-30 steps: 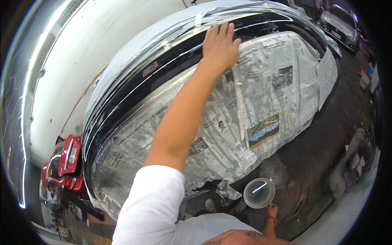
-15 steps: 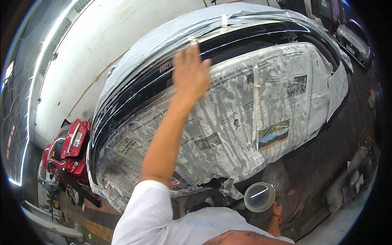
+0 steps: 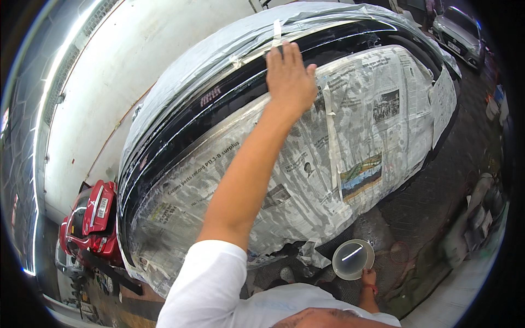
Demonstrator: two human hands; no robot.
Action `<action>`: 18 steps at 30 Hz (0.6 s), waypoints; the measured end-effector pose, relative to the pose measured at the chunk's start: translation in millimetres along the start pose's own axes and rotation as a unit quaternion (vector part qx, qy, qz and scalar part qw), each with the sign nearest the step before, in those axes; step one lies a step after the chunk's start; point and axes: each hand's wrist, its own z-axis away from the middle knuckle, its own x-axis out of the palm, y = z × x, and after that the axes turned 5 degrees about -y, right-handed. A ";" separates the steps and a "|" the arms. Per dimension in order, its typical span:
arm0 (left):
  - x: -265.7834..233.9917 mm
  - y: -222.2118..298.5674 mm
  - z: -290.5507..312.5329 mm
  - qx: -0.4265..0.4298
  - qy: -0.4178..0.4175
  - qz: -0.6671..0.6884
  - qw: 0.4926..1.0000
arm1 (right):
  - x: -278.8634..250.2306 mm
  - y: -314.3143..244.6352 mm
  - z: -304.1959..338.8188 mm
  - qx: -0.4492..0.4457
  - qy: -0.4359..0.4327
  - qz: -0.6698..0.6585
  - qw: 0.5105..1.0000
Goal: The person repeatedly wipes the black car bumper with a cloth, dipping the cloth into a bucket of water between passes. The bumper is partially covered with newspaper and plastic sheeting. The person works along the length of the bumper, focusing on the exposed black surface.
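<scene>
My left hand lies flat with its fingers stretched out, on the wet, glossy black panel strip of a vehicle. Whether anything is under the palm is hidden. Below that strip, newspaper sheets streaked with water cover the vehicle's side. Grey plastic sheeting masks the part beyond the strip, its edge taped, with a pale tape tab just past my fingertips. Low at my right side, my right hand is closed on the rim of a round, pale container of cloudy liquid that reflects a light.
A red car stands at the left, with a dark beam near it. A silver car is parked at the far right. White wall runs behind the masked vehicle. Assorted items lie along the right side.
My left hand has slid rightward along the black strip, uncovering more of it on the left. My right hand still holds the container. The whole view has shifted slightly.
</scene>
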 end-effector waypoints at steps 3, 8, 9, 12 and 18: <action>-0.9 -14.6 -3.1 0.082 -0.026 0.036 0.996 | -11.3 -24.8 38.2 0.043 0.027 0.021 0.999; 6.4 -17.7 18.2 0.077 -0.005 0.012 0.997 | -26.8 -19.6 67.8 0.105 0.049 0.006 0.993; 18.8 -5.1 3.8 0.079 -0.008 0.020 0.997 | -31.8 -2.0 72.4 0.103 0.065 0.008 0.993; 36.5 59.4 -68.3 0.097 -0.027 0.038 0.994 | -32.7 3.8 68.4 0.126 0.094 -0.025 0.987; 53.2 89.5 -152.1 0.230 -0.131 0.000 0.964 | -39.7 -0.6 81.4 0.146 0.067 -0.011 0.987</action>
